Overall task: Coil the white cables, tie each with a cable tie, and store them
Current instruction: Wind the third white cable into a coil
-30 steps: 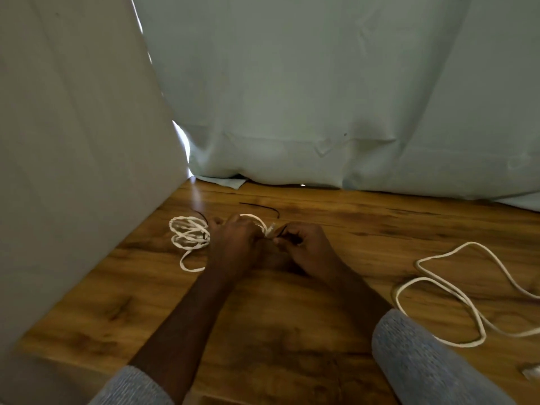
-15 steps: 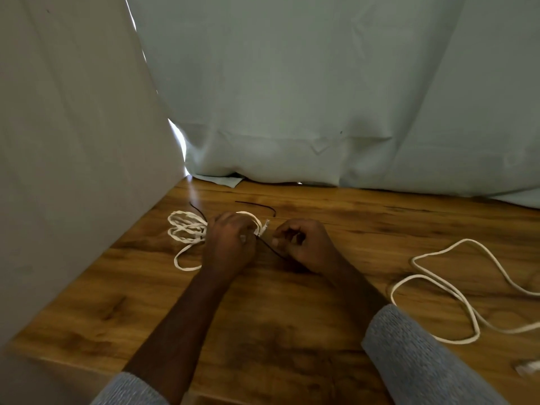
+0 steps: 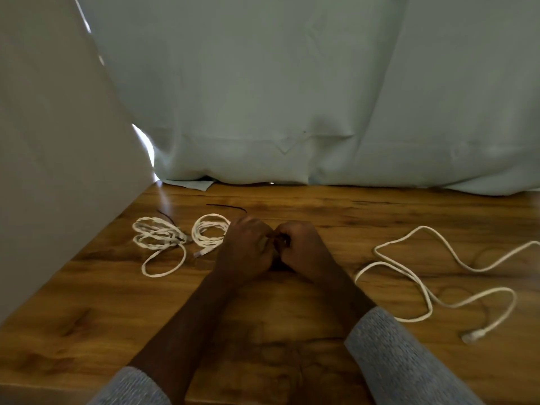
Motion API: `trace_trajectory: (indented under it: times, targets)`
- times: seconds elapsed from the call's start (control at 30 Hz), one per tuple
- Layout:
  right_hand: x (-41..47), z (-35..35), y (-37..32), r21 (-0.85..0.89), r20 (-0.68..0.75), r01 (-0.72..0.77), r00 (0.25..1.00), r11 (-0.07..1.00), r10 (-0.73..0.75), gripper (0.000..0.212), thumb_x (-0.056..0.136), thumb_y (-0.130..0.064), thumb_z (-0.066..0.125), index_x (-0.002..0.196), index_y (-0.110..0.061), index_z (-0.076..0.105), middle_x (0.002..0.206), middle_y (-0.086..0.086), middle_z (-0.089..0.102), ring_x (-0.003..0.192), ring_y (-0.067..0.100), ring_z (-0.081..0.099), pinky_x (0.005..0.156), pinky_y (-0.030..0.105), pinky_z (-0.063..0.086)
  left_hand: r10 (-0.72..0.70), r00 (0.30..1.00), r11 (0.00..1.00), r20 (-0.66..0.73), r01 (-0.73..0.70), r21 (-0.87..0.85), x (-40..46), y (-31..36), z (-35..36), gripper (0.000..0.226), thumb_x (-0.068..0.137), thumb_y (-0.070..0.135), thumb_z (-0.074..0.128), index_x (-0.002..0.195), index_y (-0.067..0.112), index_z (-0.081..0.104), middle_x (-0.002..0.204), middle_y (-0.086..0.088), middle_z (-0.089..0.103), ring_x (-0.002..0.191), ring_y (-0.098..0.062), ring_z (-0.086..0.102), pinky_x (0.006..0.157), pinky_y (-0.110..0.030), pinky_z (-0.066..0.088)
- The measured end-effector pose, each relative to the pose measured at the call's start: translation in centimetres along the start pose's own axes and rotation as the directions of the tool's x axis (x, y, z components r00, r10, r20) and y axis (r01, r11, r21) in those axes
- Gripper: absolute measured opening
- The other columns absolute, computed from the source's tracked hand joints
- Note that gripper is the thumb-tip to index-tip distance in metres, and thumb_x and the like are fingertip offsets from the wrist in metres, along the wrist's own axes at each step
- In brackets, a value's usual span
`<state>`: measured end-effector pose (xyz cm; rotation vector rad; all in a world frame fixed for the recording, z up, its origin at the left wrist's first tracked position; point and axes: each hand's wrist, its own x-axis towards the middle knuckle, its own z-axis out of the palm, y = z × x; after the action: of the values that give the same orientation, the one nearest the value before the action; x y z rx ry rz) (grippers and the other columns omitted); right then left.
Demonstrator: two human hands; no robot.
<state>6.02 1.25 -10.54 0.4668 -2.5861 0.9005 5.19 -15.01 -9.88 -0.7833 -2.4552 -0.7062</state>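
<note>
**Hands tying a coiled cable**

Both hands meet at frame centre: left hand (image 3: 248,247) grips a small white coil (image 3: 210,230), right hand (image 3: 301,247) pinches a dark tie (image 3: 282,239). Another tied coil (image 3: 157,238) lies left; a loose cable (image 3: 438,285) sprawls right on the wooden table (image 3: 263,331).

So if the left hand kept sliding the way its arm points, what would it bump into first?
Probably the black cable tie lying loose just beyond the left hand, then bare table up to the pale curtain. Depth is hard to judge.
</note>
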Motion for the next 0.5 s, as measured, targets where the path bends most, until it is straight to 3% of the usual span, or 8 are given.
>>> trace_trajectory:
  times: [0.07,0.17,0.3,0.4,0.5]
  targets:
    - [-1.0,-1.3,0.3,-0.046,-0.044,-0.020,0.999,0.999,0.018,0.013,0.073,-0.014,0.061,0.080,-0.012,0.073,0.078,0.003,0.071,0.073,0.020,0.063,0.067,0.035,0.052,0.025,1.000,0.999,-0.004,-0.025,-0.041,0.5,1.0,1.0,0.026,0.077,0.032,0.048,0.078,0.016,0.069,0.079,0.002,0.065,0.080,-0.017,0.053,0.077,-0.036,0.041]
    - [-2.7,-3.9,0.8,-0.137,-0.123,-0.071,0.991,0.988,0.054,0.014,0.072,-0.016,0.059,0.078,-0.014,0.071,0.079,0.003,0.071,0.075,0.024,0.064,0.068,0.035,0.051,0.064,0.998,0.994,0.002,-0.064,-0.094,1.0,3.1,2.7,0.016,0.074,0.024,0.056,0.078,0.016,0.070,0.080,0.001,0.067,0.082,-0.023,0.058,0.076,-0.035,0.040]
    - [-6.5,-8.2,2.1,-0.183,-0.332,-0.206,0.933,0.961,0.137,0.008,0.076,-0.011,0.067,0.076,-0.019,0.071,0.077,-0.002,0.071,0.070,0.017,0.064,0.064,0.030,0.048,0.158,0.984,0.971,0.076,-0.141,-0.193,1.2,6.7,5.1,0.014,0.074,0.018,0.060,0.084,0.016,0.070,0.085,0.002,0.068,0.088,-0.021,0.059,0.081,-0.037,0.044]
    - [-9.7,-11.4,2.9,-0.206,-0.371,-0.265,0.912,0.942,0.175,0.011,0.078,-0.011,0.073,0.078,-0.022,0.074,0.078,-0.005,0.073,0.069,0.008,0.062,0.066,0.025,0.048,0.250,0.961,0.948,0.117,-0.219,-0.229,1.3,9.3,6.0,0.012,0.076,0.020,0.064,0.084,0.018,0.071,0.085,0.003,0.068,0.089,-0.020,0.061,0.082,-0.038,0.044]
    - [-13.2,-13.9,3.2,-0.224,-0.385,-0.298,0.902,0.928,0.197,0.009,0.079,-0.012,0.075,0.081,-0.020,0.077,0.080,-0.005,0.074,0.069,0.008,0.064,0.069,0.029,0.054,0.339,0.936,0.919,0.093,-0.308,-0.247,1.2,11.9,7.1,0.007,0.076,0.020,0.066,0.082,0.019,0.070,0.082,0.003,0.068,0.087,-0.020,0.061,0.079,-0.040,0.046]
